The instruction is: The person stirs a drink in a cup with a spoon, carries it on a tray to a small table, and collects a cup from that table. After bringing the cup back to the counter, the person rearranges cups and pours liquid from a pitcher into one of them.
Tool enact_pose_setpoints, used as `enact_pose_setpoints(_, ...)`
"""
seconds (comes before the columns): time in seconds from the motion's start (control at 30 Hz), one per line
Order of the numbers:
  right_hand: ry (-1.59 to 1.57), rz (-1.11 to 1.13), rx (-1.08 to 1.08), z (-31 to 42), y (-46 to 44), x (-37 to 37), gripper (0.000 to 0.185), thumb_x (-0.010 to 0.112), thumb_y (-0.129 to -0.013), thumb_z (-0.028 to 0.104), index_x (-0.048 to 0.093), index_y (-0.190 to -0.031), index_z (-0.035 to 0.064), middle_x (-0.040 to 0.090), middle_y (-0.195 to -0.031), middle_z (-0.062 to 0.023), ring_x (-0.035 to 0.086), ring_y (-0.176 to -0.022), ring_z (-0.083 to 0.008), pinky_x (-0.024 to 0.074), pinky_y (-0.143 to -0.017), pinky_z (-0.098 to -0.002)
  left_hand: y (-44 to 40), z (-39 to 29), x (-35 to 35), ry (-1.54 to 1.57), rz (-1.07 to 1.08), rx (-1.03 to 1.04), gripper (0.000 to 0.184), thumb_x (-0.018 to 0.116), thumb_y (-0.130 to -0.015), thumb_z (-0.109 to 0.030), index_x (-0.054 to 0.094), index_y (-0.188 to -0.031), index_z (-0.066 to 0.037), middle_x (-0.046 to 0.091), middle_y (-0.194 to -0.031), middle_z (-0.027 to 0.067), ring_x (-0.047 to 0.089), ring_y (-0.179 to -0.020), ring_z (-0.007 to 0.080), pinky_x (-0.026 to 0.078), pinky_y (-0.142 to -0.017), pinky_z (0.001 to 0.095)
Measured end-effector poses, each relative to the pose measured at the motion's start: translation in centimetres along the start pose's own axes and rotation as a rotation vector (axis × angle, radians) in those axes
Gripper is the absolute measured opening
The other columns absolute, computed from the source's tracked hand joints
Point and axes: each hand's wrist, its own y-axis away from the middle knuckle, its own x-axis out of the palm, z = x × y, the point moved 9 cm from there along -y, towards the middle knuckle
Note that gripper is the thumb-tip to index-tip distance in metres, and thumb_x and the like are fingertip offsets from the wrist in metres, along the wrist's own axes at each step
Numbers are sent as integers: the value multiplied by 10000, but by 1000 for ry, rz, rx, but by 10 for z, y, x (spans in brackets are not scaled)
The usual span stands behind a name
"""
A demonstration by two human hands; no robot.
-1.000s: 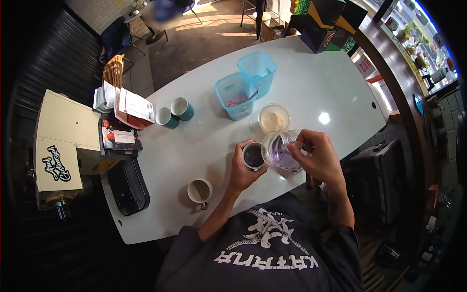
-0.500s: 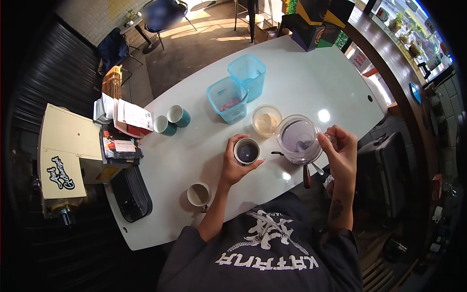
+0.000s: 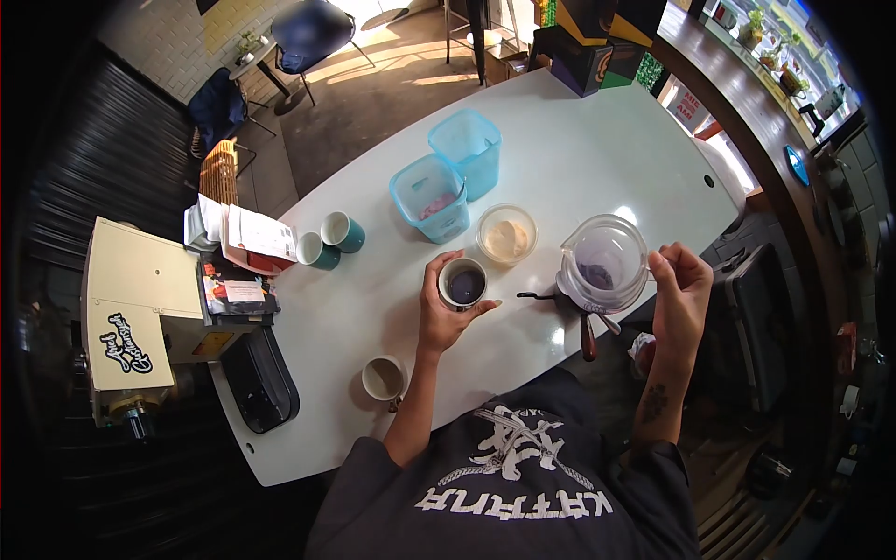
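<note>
My left hand (image 3: 442, 317) is wrapped round a small cup (image 3: 463, 283) with dark liquid inside, held over the white table. In my right hand (image 3: 679, 285) is the handle of a clear glass jug (image 3: 607, 257), which has a little purplish liquid at the bottom. Partly hidden below the jug are a brown wooden handle (image 3: 588, 338) and some metal utensils. Beyond the cup stands a clear round tub (image 3: 508, 234) of pale powder. A white mug (image 3: 384, 378) sits nearer me, left of my left forearm.
Two light-blue plastic containers (image 3: 429, 196) stand farther back, the nearer one with pink contents. Two teal cups (image 3: 343, 232) are to the left. A cream machine (image 3: 128, 308) and papers (image 3: 257, 233) line the left end. Dark boxes (image 3: 597, 56) stand at the far corner.
The jug has moved right, away from the cup, and looks more upright, with my right hand still on its handle. The cup in my left hand has shifted slightly left.
</note>
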Motion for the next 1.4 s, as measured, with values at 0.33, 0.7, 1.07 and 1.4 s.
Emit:
enact_pose_setpoints(0.33,-112,-257,-18,-44,-24,-66,291,666,-905,40,519,-655,66,461,-672,74,388,-650,-15,297,-619,-202,-3,-12,-1,-84,-39,34,757,888,-689,-93,444,-1299,-27,576,-1252,149,607,-1094,213,511,-943,347)
enact_pose_setpoints(0.7,-282,-657,147,-178,-13,-153,254,635,-911,64,571,-666,69,517,-673,63,399,-585,-28,291,-540,-205,0,3,2,-12,-39,18,692,867,-702,-80,456,-1256,-28,584,-1197,122,607,-1052,198,502,-927,348)
enact_pose_setpoints(1.07,-192,-607,127,-206,4,-145,352,634,-918,91,507,-593,136,484,-613,86,376,-549,-14,298,-530,-217,1,3,2,-35,-26,16,716,883,-699,-115,443,-1257,-24,608,-1099,113,623,-985,198,517,-881,338)
enact_pose_setpoints(1.4,-173,-618,81,-207,8,-133,455,644,-951,116,420,-555,141,390,-575,100,288,-551,-14,215,-519,-238,3,11,0,16,7,-44,788,930,-640,-110,446,-1257,-36,602,-1162,92,614,-1032,172,510,-927,330)
